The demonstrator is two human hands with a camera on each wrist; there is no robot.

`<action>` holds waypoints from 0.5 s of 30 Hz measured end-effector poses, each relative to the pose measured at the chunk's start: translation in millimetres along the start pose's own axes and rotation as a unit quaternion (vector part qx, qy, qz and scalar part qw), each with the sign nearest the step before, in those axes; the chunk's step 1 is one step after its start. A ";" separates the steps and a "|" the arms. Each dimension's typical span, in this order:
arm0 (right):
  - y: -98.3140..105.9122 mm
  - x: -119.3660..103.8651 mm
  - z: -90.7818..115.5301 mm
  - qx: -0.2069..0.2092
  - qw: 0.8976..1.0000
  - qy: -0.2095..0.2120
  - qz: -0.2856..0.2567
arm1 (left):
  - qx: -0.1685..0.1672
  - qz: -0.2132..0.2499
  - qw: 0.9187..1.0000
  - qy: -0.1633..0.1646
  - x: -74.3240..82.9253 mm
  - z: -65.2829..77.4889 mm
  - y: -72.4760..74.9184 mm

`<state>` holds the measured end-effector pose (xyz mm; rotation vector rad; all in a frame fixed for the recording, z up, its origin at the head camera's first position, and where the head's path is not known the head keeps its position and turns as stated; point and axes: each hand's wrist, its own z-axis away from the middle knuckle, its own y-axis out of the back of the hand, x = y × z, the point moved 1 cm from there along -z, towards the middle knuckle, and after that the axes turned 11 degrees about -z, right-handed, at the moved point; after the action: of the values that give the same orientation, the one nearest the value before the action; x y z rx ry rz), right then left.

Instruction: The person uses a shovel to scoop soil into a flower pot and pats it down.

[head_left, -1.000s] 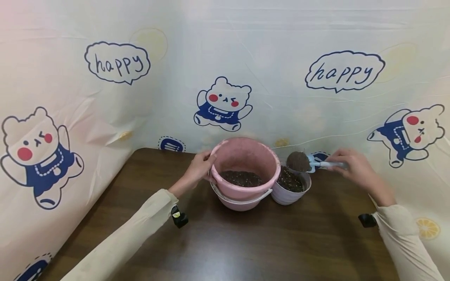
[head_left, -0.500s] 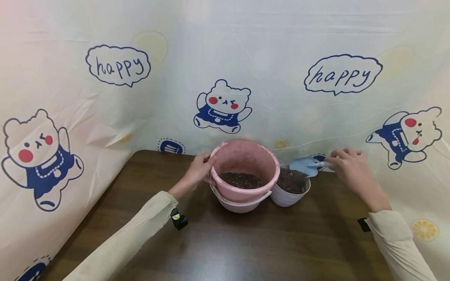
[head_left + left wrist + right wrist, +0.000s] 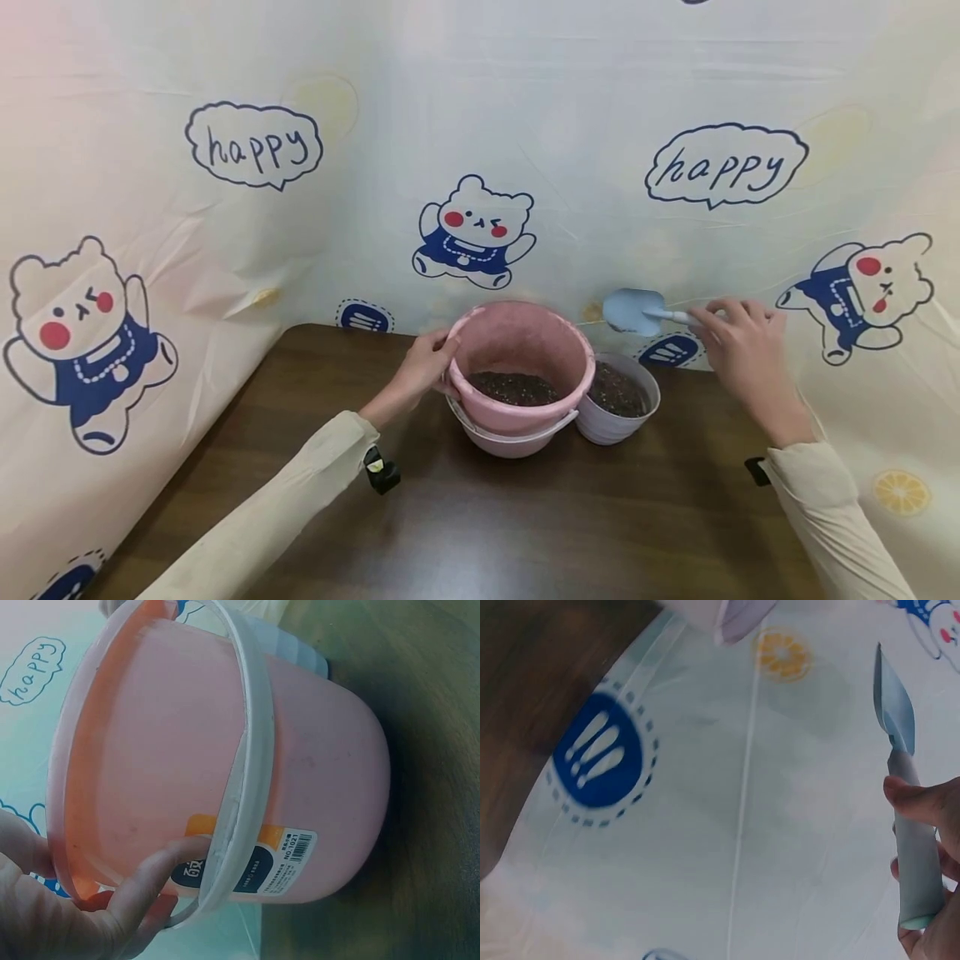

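Observation:
My left hand (image 3: 417,368) grips the left side of the pink bucket (image 3: 513,423), which has dark soil (image 3: 513,388) in its bottom. In the left wrist view, the thumb presses near the bucket's label (image 3: 292,859) and its white handle (image 3: 259,742), with other fingers at the rim. Touching or very near the bucket's right side stands a white ribbed pot (image 3: 609,427) of dark soil (image 3: 617,395). Above and behind that pot, my right hand (image 3: 748,360) holds a light blue trowel (image 3: 633,311) by its grey handle (image 3: 917,862). No heap of soil shows on the blade.
Bucket and pot stand near the back edge of a dark wooden table (image 3: 480,533). A pale printed cloth (image 3: 585,100) hangs close behind and at both sides. Small dark cameras (image 3: 382,471) sit at the wrists.
The trowel, heaped with soil a second ago, has tipped over the white pot, dropped the soil into it and risen. My left hand has stayed on the bucket.

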<state>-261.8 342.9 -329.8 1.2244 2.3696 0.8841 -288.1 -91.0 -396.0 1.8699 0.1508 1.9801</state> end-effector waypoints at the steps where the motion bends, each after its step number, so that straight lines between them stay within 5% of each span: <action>1: -1.2 -3.0 -1.5 0.007 1.000 -0.001 -0.011 | -0.001 0.002 1.000 0.001 -0.3 -0.1 -0.6; 8: -17.9 -26.1 -16.5 0.019 0.999 0.028 -0.041 | 0.001 0.000 1.000 0.009 0.9 0.7 -1.2; 15: -42.3 -44.1 -30.2 -0.026 0.998 0.045 -0.023 | 0.000 0.005 1.000 0.003 0.4 -0.4 -0.8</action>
<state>-278.7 277.0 -334.6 1.1285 2.4183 0.9977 -288.4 -90.1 -395.9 1.8693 0.1436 1.9926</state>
